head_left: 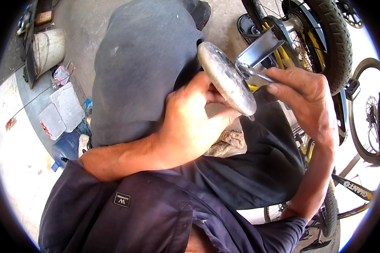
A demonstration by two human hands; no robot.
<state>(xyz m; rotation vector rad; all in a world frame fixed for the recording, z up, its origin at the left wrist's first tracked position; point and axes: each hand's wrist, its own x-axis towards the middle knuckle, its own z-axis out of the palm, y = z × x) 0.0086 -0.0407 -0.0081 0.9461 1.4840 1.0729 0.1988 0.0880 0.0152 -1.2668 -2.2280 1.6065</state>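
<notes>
Small wheel sits gripped in the curled left hand; the right hand pinches a metal rod, bicycle tyre close beyond.

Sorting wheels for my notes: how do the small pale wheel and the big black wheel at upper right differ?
The small pale wheel looks smooth and scuffed; the big black wheel has knobbly tread. The left hand grips the small pale wheel; neither hand holds the big black wheel. Both are round.
</notes>
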